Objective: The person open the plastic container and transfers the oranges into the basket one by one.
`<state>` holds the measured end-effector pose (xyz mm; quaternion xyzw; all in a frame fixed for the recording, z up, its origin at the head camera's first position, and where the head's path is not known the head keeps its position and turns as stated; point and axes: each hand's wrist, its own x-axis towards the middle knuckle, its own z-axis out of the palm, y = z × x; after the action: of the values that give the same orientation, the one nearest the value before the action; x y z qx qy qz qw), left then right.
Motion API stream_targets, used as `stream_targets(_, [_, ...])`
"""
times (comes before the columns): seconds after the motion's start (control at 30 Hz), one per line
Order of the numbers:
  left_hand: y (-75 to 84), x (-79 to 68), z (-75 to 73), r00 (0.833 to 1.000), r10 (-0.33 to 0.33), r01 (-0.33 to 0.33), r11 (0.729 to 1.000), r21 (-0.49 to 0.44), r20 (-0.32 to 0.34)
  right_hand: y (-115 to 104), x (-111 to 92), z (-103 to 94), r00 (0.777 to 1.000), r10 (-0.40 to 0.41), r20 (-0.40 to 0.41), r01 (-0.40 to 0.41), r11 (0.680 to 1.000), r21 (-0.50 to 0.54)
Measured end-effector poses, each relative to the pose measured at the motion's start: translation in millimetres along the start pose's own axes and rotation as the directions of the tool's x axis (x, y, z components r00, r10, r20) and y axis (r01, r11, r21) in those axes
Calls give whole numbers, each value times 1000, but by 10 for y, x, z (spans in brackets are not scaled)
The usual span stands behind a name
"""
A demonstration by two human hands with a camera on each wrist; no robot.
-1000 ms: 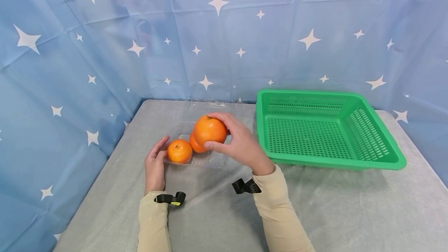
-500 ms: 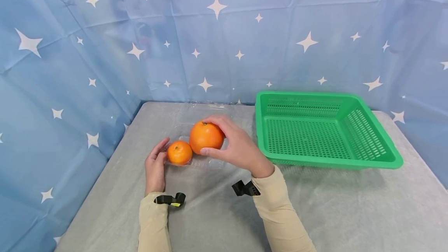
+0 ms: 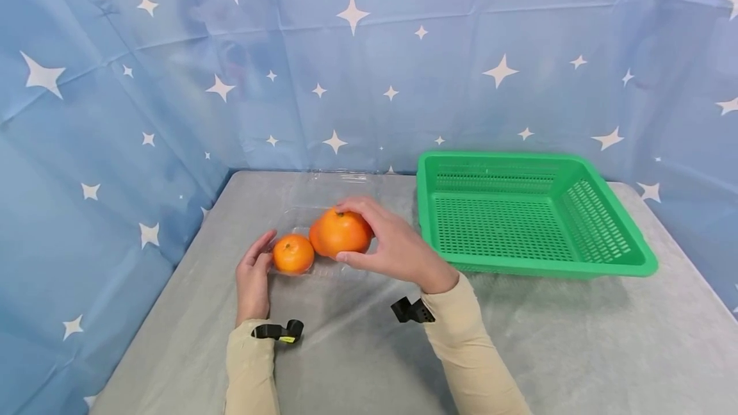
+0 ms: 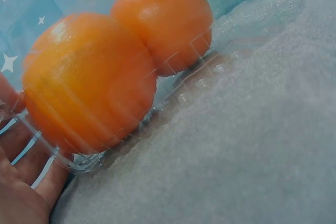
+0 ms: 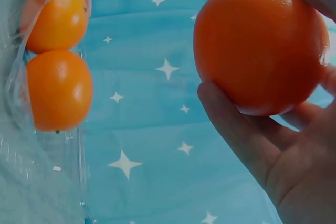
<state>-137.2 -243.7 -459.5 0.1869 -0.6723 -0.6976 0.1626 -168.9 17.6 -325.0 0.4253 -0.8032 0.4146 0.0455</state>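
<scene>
In the head view, my right hand (image 3: pixel 389 242) grips an orange (image 3: pixel 346 233) over a clear plastic container (image 3: pixel 331 266). Its fingers and thumb spread around the fruit, which hangs apart from the others in the right wrist view. Two more oranges sit side by side in the container. The left-end orange (image 3: pixel 293 253) is beside my left hand (image 3: pixel 252 280); the second orange (image 4: pixel 163 24) is partly hidden in the head view by the held one. My left hand holds the container's left end, with fingers (image 4: pixel 29 153) behind its wall in the left wrist view.
A green plastic basket (image 3: pixel 536 269) with slotted walls stands at the right of the grey-covered table (image 3: pixel 346 351). The container's clear lid (image 3: pixel 340 186) lies folded back behind it. A blue star-patterned curtain (image 3: pixel 438 82) hangs behind and along the left.
The orange in my right hand came down, then shifted slightly right, so part of the second orange shows again behind it. My left hand stays at the container's end.
</scene>
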Motion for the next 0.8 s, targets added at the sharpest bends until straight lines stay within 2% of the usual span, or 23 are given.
stream_targets(0.2, [-12, -2, 7, 1000, -4, 4, 1000, -6, 4, 60, -22, -47, 999, 34, 30, -34, 999, 6])
stream_targets(0.43, [-28, 11, 4, 1000, 5, -5, 1000, -3, -3, 93, -49, -153, 979, 180, 100, -180, 984, -15])
stream_targets(0.53, [-30, 18, 0, 1000, 6, -6, 1000, 4, -1, 119, -63, -188, 979, 185, 89, -183, 983, -31])
stream_targets(0.8, [5, 12, -9, 1000, 9, -9, 1000, 2, 7, 213, -145, -309, 992, 122, 6, -121, 989, -88])
